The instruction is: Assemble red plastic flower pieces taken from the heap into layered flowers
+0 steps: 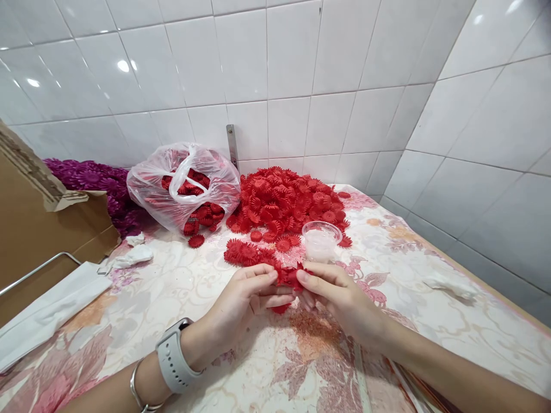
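My left hand (245, 295) and my right hand (340, 295) meet at the table's middle, both pinching a red fabric flower piece (288, 278) between their fingertips. The left wrist wears a white watch and a thin bangle. Just behind the hands lies a small row of red flower pieces (247, 252), and beside them stands a small clear plastic cup (321, 240). Farther back is a big heap of red flower pieces (288, 201).
A clear plastic bag (185, 186) of red pieces sits at the back left, with purple flower pieces (94, 180) behind it. A cardboard box (38, 223) and a white bag (47, 310) lie at the left. The flowered tablecloth (430, 298) meets tiled walls behind and to the right.
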A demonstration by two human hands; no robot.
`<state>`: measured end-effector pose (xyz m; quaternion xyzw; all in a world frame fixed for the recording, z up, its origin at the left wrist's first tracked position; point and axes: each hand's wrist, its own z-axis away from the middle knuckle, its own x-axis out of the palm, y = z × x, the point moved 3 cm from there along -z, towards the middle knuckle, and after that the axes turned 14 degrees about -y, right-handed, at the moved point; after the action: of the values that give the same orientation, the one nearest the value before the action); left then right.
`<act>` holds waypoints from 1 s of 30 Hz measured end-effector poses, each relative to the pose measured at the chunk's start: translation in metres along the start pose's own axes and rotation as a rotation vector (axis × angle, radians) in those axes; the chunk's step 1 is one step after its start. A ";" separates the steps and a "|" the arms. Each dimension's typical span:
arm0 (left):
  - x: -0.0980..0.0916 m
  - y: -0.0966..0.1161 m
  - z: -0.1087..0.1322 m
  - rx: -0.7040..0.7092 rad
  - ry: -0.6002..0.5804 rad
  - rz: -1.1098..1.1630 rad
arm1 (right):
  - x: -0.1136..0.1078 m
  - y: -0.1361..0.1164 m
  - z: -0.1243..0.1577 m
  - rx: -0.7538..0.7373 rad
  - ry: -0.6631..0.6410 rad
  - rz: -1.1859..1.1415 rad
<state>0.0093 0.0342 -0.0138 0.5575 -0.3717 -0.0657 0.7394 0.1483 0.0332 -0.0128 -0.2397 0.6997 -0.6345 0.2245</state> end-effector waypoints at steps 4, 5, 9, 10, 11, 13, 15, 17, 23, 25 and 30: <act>0.002 0.002 0.001 0.024 0.027 -0.091 | 0.002 -0.007 0.002 0.050 0.022 0.329; 0.002 0.002 0.001 0.020 0.036 -0.140 | 0.003 -0.007 0.002 0.041 0.011 0.382; 0.003 0.001 0.001 -0.054 0.078 -0.298 | 0.005 -0.006 0.003 0.020 0.001 0.512; 0.003 0.001 0.001 -0.069 0.081 -0.305 | 0.004 -0.006 0.003 0.012 0.018 0.517; 0.003 0.001 0.000 -0.079 0.081 -0.312 | 0.004 -0.007 0.004 0.002 0.034 0.516; 0.002 0.003 -0.001 -0.095 0.060 -0.357 | 0.004 -0.010 0.005 -0.019 0.039 0.508; 0.004 0.004 -0.001 -0.105 -0.009 -0.451 | 0.005 -0.013 0.006 -0.026 0.004 0.511; 0.007 0.005 -0.001 -0.078 -0.057 -0.596 | 0.006 -0.015 0.007 -0.016 -0.022 0.520; 0.014 0.010 0.005 0.024 -0.070 -1.020 | 0.006 -0.011 0.006 0.133 -0.054 0.456; 0.015 0.011 0.005 0.013 -0.083 -0.988 | 0.006 -0.010 0.005 0.109 -0.079 0.358; 0.021 0.007 0.002 -0.086 -0.293 -0.490 | 0.010 -0.005 0.001 0.103 -0.245 -0.192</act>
<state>0.0212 0.0245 0.0026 0.5833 -0.3259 -0.3380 0.6628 0.1414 0.0264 -0.0076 -0.3691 0.6074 -0.6542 0.2585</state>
